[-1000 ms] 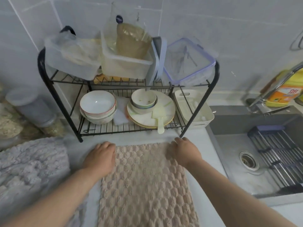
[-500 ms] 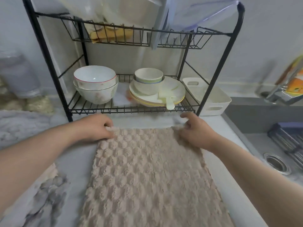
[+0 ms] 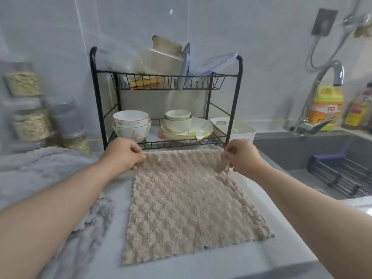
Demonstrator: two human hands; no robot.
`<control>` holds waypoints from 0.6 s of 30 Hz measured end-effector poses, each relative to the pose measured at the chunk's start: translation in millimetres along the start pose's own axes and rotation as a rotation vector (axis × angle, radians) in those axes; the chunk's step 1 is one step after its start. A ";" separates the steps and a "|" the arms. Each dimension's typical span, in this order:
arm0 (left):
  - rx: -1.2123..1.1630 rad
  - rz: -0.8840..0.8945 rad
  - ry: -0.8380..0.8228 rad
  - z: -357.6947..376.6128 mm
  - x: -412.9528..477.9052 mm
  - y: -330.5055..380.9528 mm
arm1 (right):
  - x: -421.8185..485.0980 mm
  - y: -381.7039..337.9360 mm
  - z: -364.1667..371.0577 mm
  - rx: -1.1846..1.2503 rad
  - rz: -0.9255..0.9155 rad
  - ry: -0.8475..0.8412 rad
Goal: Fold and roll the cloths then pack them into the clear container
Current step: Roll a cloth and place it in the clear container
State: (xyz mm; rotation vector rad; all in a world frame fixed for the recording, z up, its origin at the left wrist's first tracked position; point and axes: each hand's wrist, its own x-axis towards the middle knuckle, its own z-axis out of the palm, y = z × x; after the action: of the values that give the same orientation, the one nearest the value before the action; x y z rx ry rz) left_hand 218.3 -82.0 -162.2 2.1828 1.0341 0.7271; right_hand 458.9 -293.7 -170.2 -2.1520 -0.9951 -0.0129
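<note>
Beige cloth: rectangular piece of knobbly, waffle-pile fabric, lying on the pale smooth countertop in front of the rack; its near edge is resting flat while its far edge is being held up, stretched straight.
Left hand: the left hand is pinching the far left corner between thumb and curled fingers.
Right hand: the right hand is pinching the far right corner in the same way.
Grey cloth: fluffy grey plush cloth is lying crumpled to the left, partly under the left forearm.
Rack: black two-tier wire rack is standing just behind the hands, carrying stacked glazed white bowls below and blurred translucent plastic boxes above.
Sink: dark grey rectangular basin is sitting to the right.
Change: half a second ago the far edge was lying on the countertop under both hands; now it is hanging clear of the surface between them.
</note>
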 end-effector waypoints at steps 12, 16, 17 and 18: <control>-0.063 0.029 0.071 -19.5 -101.5 10.0 | -80.2 1.7 -35.7 0.395 0.123 0.029; -0.009 0.090 0.072 -18.3 -138.4 9.6 | -104.1 10.1 -45.8 0.369 0.112 0.013; 0.005 0.097 0.068 -17.7 -146.8 9.4 | -110.0 12.6 -47.8 0.353 0.097 0.008; 0.015 0.095 0.064 -17.2 -154.5 9.7 | -116.2 14.7 -49.9 0.338 0.081 0.003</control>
State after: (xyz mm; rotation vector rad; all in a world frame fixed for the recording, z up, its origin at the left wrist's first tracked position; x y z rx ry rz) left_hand 126.9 -207.3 -177.0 2.2476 0.9757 0.8398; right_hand 401.7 -407.2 -178.6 -1.8778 -0.8410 0.1791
